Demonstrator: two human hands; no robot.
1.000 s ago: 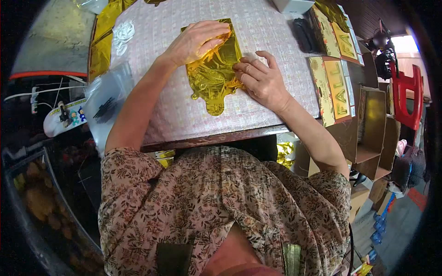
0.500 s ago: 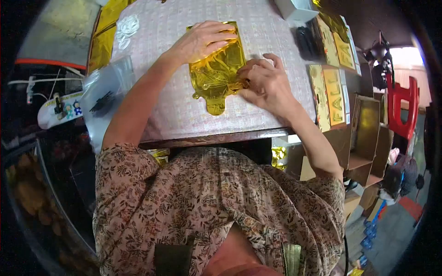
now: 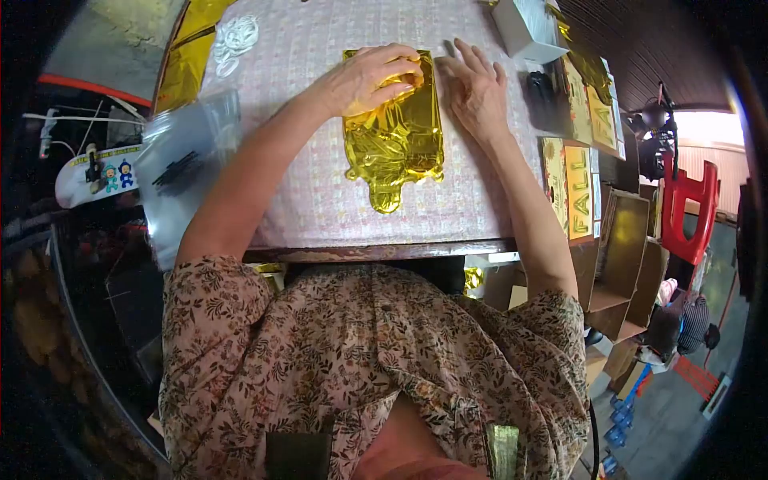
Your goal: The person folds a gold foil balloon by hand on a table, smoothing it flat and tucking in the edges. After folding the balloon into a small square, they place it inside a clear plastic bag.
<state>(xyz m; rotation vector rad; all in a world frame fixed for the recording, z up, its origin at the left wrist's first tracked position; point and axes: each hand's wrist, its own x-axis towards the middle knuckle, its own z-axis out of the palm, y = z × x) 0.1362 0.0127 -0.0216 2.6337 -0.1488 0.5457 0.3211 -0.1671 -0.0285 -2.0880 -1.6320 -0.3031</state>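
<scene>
The gold foil balloon (image 3: 394, 150) is laid lengthwise bodyward beneath the curled left hand (image 3: 370, 80), grip unclear, beside the open right hand (image 3: 480, 102).

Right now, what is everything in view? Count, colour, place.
foil piece: one, gold, table centre
covered table: one, pale, centre
cord bundle: one, white, far left on table
clear bags: count unclear, table's left edge
other foil: count unclear, gold, far left
box: one, white, far right
dark object: one, black, right
FALL packets: two, orange-cream, right edge
cartons: several, brown, right
stool: one, red, right background
left hand: one, on foil
right hand: one, right of foil
</scene>
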